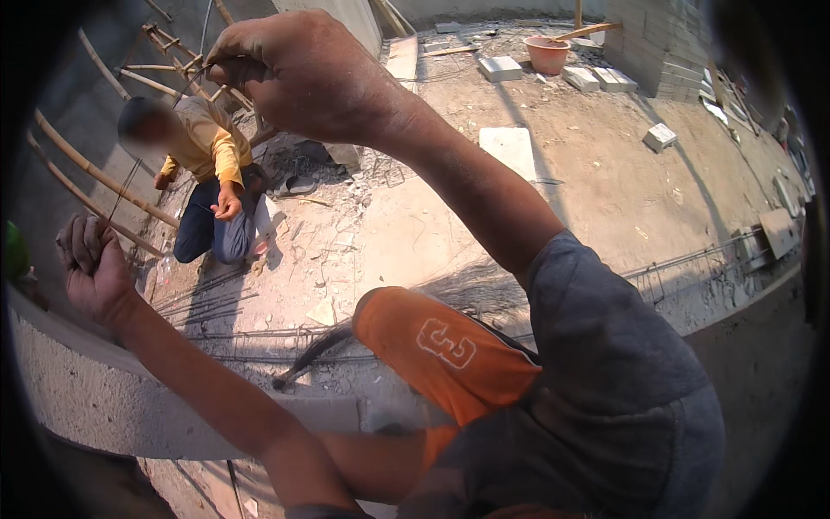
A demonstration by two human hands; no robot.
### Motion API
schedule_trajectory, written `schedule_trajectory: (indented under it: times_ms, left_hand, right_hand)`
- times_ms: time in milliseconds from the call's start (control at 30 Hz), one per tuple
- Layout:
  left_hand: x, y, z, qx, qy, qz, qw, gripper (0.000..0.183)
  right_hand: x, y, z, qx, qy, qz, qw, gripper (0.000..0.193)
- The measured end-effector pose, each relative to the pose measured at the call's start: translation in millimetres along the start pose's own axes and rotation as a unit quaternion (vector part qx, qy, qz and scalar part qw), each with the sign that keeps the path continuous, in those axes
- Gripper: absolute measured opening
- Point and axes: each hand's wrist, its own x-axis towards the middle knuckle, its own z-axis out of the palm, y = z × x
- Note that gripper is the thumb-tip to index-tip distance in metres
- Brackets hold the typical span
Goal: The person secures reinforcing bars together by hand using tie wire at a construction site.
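Note:
My right hand (298, 73) is raised high at the upper left, its thumb and fingers pinched on a thin dark wire (127, 183). The wire slants down towards my left hand (97, 270), passing in front of the bamboo poles. At the far left my left hand is closed, with the fingers curled in and the wire's lower end close to its fingertips. What lies inside that fist is hidden. Between the two hands, farther off, a person (212, 151) in a yellow top and blue trousers kneels on the ground.
Bamboo poles (108, 180) lean at the left. A concrete ledge (173, 415) runs below my left arm. Steel bars (207, 307) lie over the rubble. Pale blocks (501, 69), a reddish tub (546, 56) and a block wall (644, 43) stand farther back.

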Motion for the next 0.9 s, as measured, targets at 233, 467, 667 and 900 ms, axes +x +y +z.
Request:
schedule_trajectory:
  times_ms: [233,467,667,900]
  left_hand:
    - [2,-44,31,0.016,-0.013,-0.043,0.999,0.017]
    - [4,-22,0,-0.009,0.016,0.017,1.0,0.024]
    - [9,-80,42,-0.041,-0.007,-0.05,0.998,0.017]
    - [9,-5,-37,-0.031,0.047,-0.021,0.998,0.023]
  right_hand:
    - [-40,-26,19,-0.055,-0.486,-0.001,0.872,0.015]
    - [29,21,-16,-0.131,-0.029,0.037,0.99,0.022]
    - [-27,45,35,-0.273,-0.367,0.009,0.889,0.02]
    - [11,-20,-12,0.116,-0.137,-0.197,0.964,0.014]
